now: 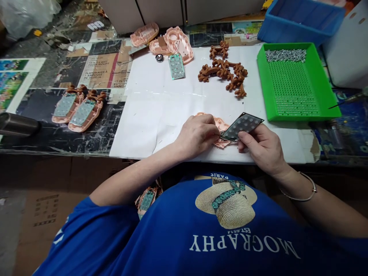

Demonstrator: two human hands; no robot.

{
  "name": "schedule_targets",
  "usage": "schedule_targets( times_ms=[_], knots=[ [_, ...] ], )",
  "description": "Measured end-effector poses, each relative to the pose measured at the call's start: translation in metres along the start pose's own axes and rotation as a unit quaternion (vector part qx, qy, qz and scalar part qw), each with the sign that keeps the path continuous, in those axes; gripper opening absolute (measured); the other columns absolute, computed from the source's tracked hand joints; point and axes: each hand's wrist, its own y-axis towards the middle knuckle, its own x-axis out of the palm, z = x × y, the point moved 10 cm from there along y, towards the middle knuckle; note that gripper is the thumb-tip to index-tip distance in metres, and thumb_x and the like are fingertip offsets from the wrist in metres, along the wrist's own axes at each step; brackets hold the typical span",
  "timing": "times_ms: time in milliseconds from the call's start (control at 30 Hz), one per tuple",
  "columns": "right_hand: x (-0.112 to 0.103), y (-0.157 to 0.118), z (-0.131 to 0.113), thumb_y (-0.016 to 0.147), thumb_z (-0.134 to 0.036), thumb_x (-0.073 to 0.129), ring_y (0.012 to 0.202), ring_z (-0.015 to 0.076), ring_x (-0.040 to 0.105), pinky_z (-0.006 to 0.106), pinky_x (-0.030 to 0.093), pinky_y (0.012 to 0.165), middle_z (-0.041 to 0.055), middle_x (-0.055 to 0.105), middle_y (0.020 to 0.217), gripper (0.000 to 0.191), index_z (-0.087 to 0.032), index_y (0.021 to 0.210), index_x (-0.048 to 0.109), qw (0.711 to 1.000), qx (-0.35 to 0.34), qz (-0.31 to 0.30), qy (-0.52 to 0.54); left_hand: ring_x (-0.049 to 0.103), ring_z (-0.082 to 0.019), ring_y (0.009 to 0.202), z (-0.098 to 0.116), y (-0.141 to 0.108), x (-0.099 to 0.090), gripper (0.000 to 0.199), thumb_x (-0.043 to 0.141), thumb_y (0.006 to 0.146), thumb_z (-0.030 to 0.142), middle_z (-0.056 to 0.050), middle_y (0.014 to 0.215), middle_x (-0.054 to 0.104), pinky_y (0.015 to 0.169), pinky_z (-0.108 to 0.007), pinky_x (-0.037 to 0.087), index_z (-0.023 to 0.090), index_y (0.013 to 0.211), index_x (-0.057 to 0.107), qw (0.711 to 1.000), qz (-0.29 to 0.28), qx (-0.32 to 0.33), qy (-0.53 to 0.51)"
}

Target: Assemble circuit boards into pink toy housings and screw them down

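My right hand [263, 145] grips a grey circuit board [244, 124] between thumb and fingers, tilted up above the white work sheet. Beneath the board's left edge lies a pink plastic shell [222, 124], partly covered by both hands. My left hand [198, 134] is over the shell's left side, its fingers pinched together at the lower left corner of the board, where thin dark wires show. What those fingertips hold is hidden.
Brown antler-shaped plastic parts [222, 69] lie beyond my hands. A green tray [299, 113] of screws stands right, with a blue bin [301, 23] behind. Further back are pink shells [172, 46] and another board [176, 67]. Two filled shells [86, 111] sit left, near a metal cylinder [18, 124].
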Motion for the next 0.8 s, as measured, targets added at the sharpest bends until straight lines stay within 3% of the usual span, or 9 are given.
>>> schedule_targets(
  times_ms=[367,533,800],
  knots=[
    [0.008,0.004,-0.003,0.094,-0.033,0.060,0.052,0.0146,0.059,0.029,0.051,0.050,-0.0015,0.064,0.065,0.015,-0.021,0.101,0.064,0.998,-0.012,-0.051,0.027,0.060,-0.017,0.083,-0.003,0.003,0.001,0.010,0.065,0.089,0.021,-0.005,0.092,0.066,0.071,-0.031,0.043,0.020,0.089,0.075,0.999,-0.016,-0.027,0.009],
    [0.012,0.016,-0.017,0.094,-0.024,0.056,0.057,0.0139,0.058,0.028,0.048,0.054,-0.0009,0.064,0.070,0.008,-0.020,0.096,0.063,0.992,-0.064,-0.091,-0.054,0.058,-0.017,0.082,-0.003,0.001,0.004,0.010,0.066,0.089,0.022,-0.005,0.089,0.065,0.071,-0.031,0.043,0.022,0.091,0.075,1.000,-0.006,-0.005,0.020],
    [0.020,0.027,-0.018,0.096,-0.030,0.053,0.062,0.0157,0.058,0.029,0.048,0.058,0.0009,0.064,0.076,0.016,-0.020,0.103,0.062,0.982,-0.075,-0.164,-0.056,0.057,-0.017,0.081,-0.002,-0.002,0.006,0.010,0.068,0.090,0.025,-0.004,0.089,0.065,0.073,-0.033,0.041,0.024,0.091,0.077,0.999,0.005,0.013,0.036]
  ],
)
